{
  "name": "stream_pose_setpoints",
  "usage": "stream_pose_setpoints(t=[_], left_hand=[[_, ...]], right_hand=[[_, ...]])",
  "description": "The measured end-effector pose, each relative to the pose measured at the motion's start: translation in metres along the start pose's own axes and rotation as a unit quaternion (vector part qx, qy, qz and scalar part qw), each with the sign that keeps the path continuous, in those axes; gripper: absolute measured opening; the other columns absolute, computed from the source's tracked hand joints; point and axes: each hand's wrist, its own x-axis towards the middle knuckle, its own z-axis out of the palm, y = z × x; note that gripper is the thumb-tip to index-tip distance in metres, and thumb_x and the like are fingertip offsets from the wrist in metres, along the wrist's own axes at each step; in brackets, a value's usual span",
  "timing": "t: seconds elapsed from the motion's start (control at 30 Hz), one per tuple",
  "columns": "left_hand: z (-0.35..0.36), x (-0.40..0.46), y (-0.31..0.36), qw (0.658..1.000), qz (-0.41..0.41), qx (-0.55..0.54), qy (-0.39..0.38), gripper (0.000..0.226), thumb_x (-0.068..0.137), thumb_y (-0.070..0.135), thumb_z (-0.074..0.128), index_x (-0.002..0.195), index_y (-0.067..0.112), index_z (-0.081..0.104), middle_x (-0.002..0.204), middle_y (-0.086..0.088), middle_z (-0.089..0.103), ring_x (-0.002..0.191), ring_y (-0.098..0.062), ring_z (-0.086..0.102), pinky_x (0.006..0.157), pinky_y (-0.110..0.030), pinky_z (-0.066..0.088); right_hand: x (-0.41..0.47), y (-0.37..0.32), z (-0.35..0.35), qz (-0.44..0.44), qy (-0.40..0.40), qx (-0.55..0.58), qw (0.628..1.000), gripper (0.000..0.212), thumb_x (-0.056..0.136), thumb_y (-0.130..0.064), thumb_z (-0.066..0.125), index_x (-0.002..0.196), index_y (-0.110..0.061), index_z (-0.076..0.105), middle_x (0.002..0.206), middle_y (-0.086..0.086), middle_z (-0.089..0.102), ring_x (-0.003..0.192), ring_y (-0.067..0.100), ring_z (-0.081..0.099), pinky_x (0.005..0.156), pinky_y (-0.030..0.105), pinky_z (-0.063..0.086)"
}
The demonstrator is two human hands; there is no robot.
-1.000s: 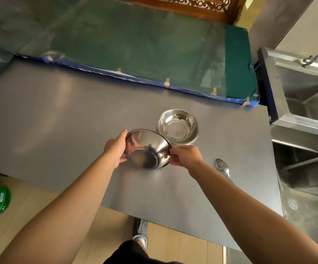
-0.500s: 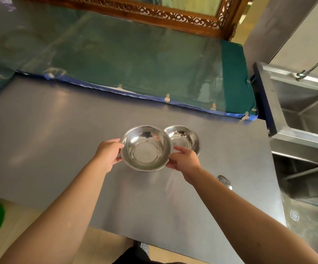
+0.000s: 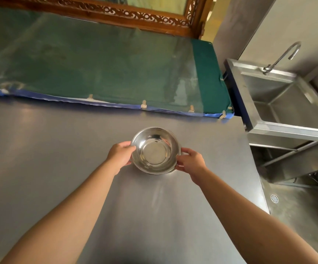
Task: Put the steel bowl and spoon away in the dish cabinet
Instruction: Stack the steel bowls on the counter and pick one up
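Note:
A shiny steel bowl point(image 3: 155, 150) sits upright, mouth up, over the grey steel table point(image 3: 59, 159), just right of its middle. My left hand point(image 3: 120, 156) grips its left rim and my right hand point(image 3: 189, 161) grips its right rim. A second rim edge shows under the bowl on its right side, so it seems nested in the other steel bowl, which is otherwise hidden. No spoon shows in this view; my right forearm covers the table where it lay.
A green padded mat with a blue edge point(image 3: 106, 73) lies along the table's far side, under a carved wooden frame point(image 3: 116, 14). A steel sink point(image 3: 288, 103) with a curved tap point(image 3: 282, 56) stands to the right. A floor drain point(image 3: 274, 198) lies below it.
The bowl was turned mouth up, then carried right and set over the second bowl, which is now covered. The view tilted up, and the spoon dropped out of sight.

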Motion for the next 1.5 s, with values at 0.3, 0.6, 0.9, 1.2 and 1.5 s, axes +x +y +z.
stream_pose_setpoints(t=[0.3,0.6,0.9,1.2,1.5], left_hand=[[0.041,0.033,-0.011,0.996,-0.016,0.092,0.004,0.042,0.085,0.025,0.064,0.127,0.029,0.065,0.091,0.001,0.068,0.077,-0.017,0.063,0.068,-0.032,0.059],[0.047,0.061,-0.032,0.993,-0.009,0.116,0.02,0.037,0.076,0.03,0.056,0.106,0.042,0.075,0.083,0.006,0.074,0.079,-0.025,0.066,0.088,-0.05,0.059],[0.043,0.064,-0.032,0.997,-0.005,0.076,0.019,0.049,0.081,0.008,0.058,0.116,0.038,0.073,0.072,0.008,0.07,0.068,-0.017,0.06,0.073,-0.041,0.064],[0.045,0.068,-0.021,0.996,-0.044,0.081,0.0,0.06,0.082,0.0,0.056,0.136,0.024,0.06,0.093,-0.001,0.067,0.082,-0.025,0.066,0.084,-0.047,0.061],[0.056,0.05,-0.009,0.995,-0.044,0.086,-0.035,0.056,0.086,-0.006,0.054,0.134,0.023,0.062,0.085,0.004,0.065,0.074,-0.011,0.062,0.045,-0.018,0.05]], right_hand=[[0.043,0.001,-0.023,0.014,0.005,-0.031,0.999,0.042,0.084,0.002,0.065,0.122,-0.015,0.064,0.083,0.009,0.069,0.074,0.023,0.063,0.081,0.042,0.064],[0.077,0.01,-0.02,0.016,0.027,-0.068,0.997,0.033,0.083,-0.003,0.067,0.114,-0.013,0.068,0.112,0.012,0.065,0.08,0.025,0.066,0.081,0.047,0.064],[0.084,0.022,-0.015,0.01,0.053,-0.074,0.996,0.018,0.08,-0.009,0.065,0.096,-0.018,0.065,0.086,0.001,0.073,0.063,0.018,0.066,0.075,0.046,0.064],[0.087,0.021,-0.012,0.039,0.044,-0.087,0.994,0.038,0.079,-0.004,0.064,0.116,-0.012,0.064,0.09,0.002,0.071,0.065,0.018,0.068,0.08,0.049,0.063],[0.071,0.022,-0.031,0.047,0.052,-0.079,0.994,0.041,0.078,0.003,0.06,0.117,-0.009,0.068,0.09,0.008,0.074,0.071,0.024,0.07,0.079,0.049,0.063]])
